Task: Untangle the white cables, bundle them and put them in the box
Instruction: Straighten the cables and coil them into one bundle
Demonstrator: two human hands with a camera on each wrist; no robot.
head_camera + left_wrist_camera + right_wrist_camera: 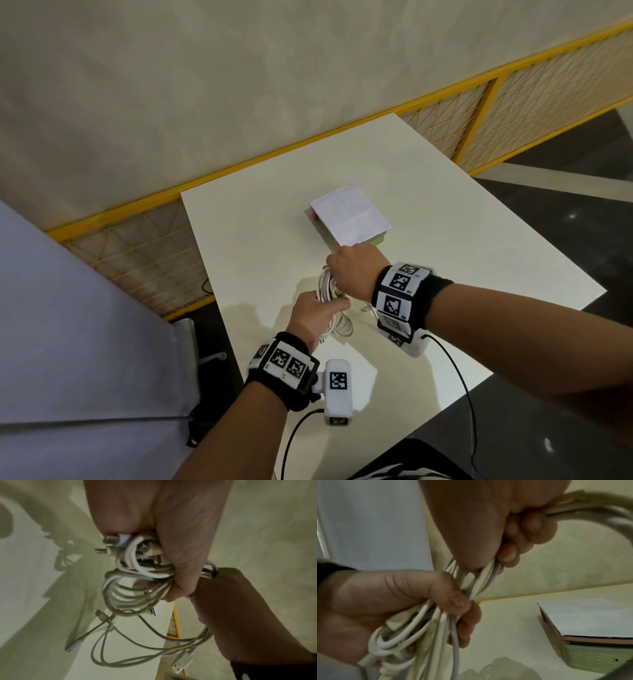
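Observation:
A bunch of white cables [329,289] is held above the white table [445,246], both hands on it. My left hand [317,310] grips the lower part of the coil [135,588], thumb and fingers curled round the strands [436,622]. My right hand [352,274] grips the upper part of the same bunch [481,580], fingers folded over the cables. Loose loops and USB plugs [181,662] hang below the left hand. The box [349,219], green-sided with a white paper-covered lid, lies just beyond the right hand; it also shows in the right wrist view [590,639], lid down.
A yellow mesh fence [479,113] runs along the table's far edge below a pale wall. A grey-white panel [68,325] stands at the left. Black leads [459,377] trail from the wrist cameras over the table's near edge. Dark floor lies to the right.

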